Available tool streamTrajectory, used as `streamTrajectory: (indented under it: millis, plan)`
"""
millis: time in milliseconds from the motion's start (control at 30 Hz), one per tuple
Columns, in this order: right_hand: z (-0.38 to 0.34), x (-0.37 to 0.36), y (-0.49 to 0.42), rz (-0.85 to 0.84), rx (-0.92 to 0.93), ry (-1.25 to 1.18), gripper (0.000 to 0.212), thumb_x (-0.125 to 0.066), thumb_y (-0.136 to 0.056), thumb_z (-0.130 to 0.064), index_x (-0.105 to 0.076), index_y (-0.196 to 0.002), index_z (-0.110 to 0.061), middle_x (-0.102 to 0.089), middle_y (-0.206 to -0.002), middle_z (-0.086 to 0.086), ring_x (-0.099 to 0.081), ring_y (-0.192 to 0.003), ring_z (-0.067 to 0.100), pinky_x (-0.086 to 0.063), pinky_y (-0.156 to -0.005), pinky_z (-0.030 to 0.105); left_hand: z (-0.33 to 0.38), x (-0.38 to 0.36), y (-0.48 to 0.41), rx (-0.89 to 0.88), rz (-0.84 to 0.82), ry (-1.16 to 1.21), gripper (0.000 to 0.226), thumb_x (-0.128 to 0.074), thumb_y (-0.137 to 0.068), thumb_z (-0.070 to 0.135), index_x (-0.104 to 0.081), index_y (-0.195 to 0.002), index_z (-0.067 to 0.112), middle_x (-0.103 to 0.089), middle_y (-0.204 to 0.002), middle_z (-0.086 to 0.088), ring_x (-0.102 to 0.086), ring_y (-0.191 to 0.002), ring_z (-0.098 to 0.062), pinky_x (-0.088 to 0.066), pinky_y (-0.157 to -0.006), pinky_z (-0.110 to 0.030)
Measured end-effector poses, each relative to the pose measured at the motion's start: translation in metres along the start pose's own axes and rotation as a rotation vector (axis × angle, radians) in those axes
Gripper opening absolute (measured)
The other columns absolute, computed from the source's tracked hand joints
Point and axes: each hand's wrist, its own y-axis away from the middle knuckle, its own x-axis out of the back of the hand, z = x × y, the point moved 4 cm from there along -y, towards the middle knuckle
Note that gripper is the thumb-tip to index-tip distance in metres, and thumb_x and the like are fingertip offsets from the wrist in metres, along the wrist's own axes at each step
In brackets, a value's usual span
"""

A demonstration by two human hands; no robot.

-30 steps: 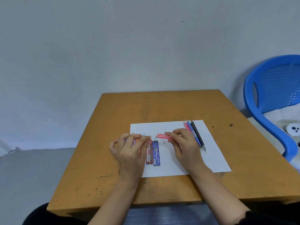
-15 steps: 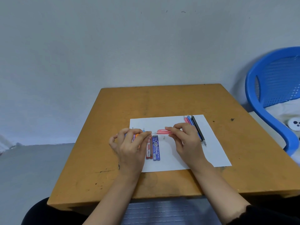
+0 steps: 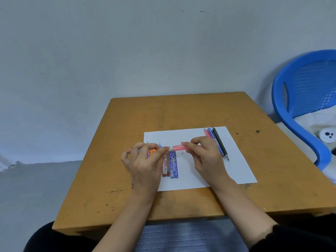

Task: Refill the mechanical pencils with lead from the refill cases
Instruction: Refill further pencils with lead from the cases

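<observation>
- A pink mechanical pencil (image 3: 179,147) is held level just above the white paper (image 3: 238,160), over the tops of the red refill case (image 3: 165,169) and blue refill case (image 3: 174,165), which lie side by side.
- The right hand (image 3: 205,157) grips the barrel. The left hand (image 3: 145,166) has its thumb and forefinger fingers (image 3: 163,149) pinched on the pencil's left end.
- The step appears to be pulling off the end cap. Next would come a straight tug, then a reach for a case.
- Three pencils (image 3: 217,142) lie together at the paper's right, and more pencils (image 3: 152,151) show behind the left hand on the wooden counter (image 3: 127,124).
- A second earlier the left hand lay lower over the cases. It has since lifted to the pencil's end.
</observation>
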Motion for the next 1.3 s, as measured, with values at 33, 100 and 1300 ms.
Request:
streamTrajectory:
  millis: [33, 100, 1300]
  plan:
    - [0.000, 0.000, 0.000, -0.002, 0.000, 0.000, 0.027, -0.052, -0.091, -0.016, -0.072, -0.105, -0.005, -0.064, -0.087, 0.011, -0.059, -0.081, 0.025, -0.050, -0.068, 0.034, 0.000, 0.000, 0.000, -0.001, 0.000, -0.001, 0.017, -0.061, -0.087, 0.030, -0.077, -0.083, 0.029, -0.067, -0.086, 0.006, -0.054, -0.094, -0.021, -0.024, -0.087, -0.041]
    - [0.000, 0.000, 0.000, -0.005, 0.000, 0.005, 0.027, -0.052, -0.090, -0.016, -0.072, -0.105, -0.005, -0.064, -0.088, 0.011, -0.058, -0.082, 0.024, -0.051, -0.068, 0.034, -0.001, 0.000, 0.000, -0.003, -0.005, -0.005, 0.018, -0.060, -0.088, 0.031, -0.077, -0.083, 0.029, -0.067, -0.086, 0.006, -0.053, -0.094, -0.021, -0.024, -0.087, -0.041]
    - [-0.007, 0.006, -0.002, -0.021, -0.208, -0.156, 0.029, -0.061, -0.086, -0.003, -0.066, -0.114, -0.001, -0.065, -0.093, 0.010, -0.047, -0.091, -0.001, -0.036, -0.081, 0.001, 0.030, 0.001, -0.027, 0.335, -0.057, 0.562, 0.069, -0.084, -0.070, 0.015, -0.049, -0.129, 0.014, -0.059, -0.105, 0.005, -0.055, -0.096, -0.016, -0.045, -0.080, -0.014]
